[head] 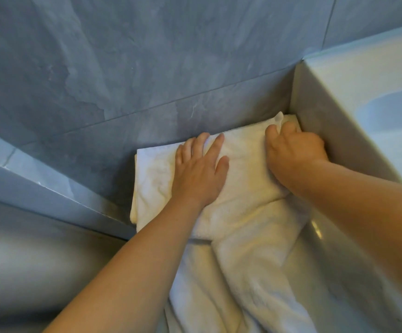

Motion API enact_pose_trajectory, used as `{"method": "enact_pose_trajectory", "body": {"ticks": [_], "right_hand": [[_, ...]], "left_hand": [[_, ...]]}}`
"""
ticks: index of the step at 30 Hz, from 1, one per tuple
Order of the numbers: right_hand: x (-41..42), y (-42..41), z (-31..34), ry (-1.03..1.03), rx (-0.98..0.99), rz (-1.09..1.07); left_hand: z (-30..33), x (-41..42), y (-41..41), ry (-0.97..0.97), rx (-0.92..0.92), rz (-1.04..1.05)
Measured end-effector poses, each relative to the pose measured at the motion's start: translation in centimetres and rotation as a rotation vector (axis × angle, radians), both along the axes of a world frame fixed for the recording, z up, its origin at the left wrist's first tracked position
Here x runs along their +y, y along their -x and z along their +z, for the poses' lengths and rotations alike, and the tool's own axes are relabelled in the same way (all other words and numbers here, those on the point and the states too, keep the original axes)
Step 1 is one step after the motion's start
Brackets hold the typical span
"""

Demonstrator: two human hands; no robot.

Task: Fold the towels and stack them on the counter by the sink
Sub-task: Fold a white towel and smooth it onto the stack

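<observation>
A white towel (240,164) lies on a low counter against the grey tiled wall, its far part folded flat and its near part hanging rumpled toward me over the edge. My left hand (200,169) presses flat on the folded part with straight fingers. At the far right corner, my right hand (293,152) has its fingers curled round the towel's corner, beside the white sink's side wall. The counter under the towel is hidden.
The white sink block (353,97) rises high at the right, its wall close against my right hand. A grey tiled ledge (38,179) runs diagonally at the left. The tiled wall (147,68) stands directly behind the towel.
</observation>
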State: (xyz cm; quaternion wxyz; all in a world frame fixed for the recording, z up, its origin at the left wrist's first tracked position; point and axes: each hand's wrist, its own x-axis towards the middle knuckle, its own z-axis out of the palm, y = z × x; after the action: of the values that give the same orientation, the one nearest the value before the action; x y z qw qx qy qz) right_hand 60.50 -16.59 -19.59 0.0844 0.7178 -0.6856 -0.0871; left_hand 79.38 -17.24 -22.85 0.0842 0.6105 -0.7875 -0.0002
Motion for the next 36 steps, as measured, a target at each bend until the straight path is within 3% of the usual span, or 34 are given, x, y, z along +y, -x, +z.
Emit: {"method": "enact_pose_trajectory", "body": {"ticks": [3, 5, 11, 14, 16, 19, 21, 26, 31, 36], "right_hand": [[-0.7, 0.2, 1.0, -0.033, 0.414, 0.173], [-0.7, 0.3, 1.3, -0.083, 0.559, 0.200], [-0.9, 0.4, 1.7, -0.068, 0.643, 0.126], [-0.8, -0.2, 2.0, 0.003, 0.463, 0.131], [-0.2, -1.1, 1.7, 0.054, 0.192, 0.172], [0.3, -1.7, 0.0, -0.036, -0.231, 0.149], [0.4, -1.4, -1.2, -0.076, -0.388, 0.081], [0.4, -1.0, -2.5, -0.046, -0.399, 0.078], [0.2, -0.5, -2.7, -0.043, -0.383, 0.066], [0.5, -0.6, -2.8, -0.085, -0.364, 0.076]], "left_hand": [[0.1, 0.8, -0.2, 0.191, 0.126, 0.062], [0.1, 1.0, -0.2, 0.195, 0.175, 0.057], [0.1, 0.4, 0.0, 0.060, 0.136, 0.013], [-0.3, 0.5, -0.3, 0.031, 0.043, 0.032], [-0.2, 0.3, -0.2, 0.035, 0.020, 0.044], [0.1, 0.2, 0.0, 0.035, 0.032, 0.047], [0.2, 0.1, -0.2, 0.037, 0.053, 0.048], [0.5, 0.4, -0.2, -0.066, 0.056, 0.052], [0.4, 1.8, -4.3, -0.231, -0.004, 0.250], [1.3, 2.8, -5.1, -0.284, -0.030, 0.271]]}}
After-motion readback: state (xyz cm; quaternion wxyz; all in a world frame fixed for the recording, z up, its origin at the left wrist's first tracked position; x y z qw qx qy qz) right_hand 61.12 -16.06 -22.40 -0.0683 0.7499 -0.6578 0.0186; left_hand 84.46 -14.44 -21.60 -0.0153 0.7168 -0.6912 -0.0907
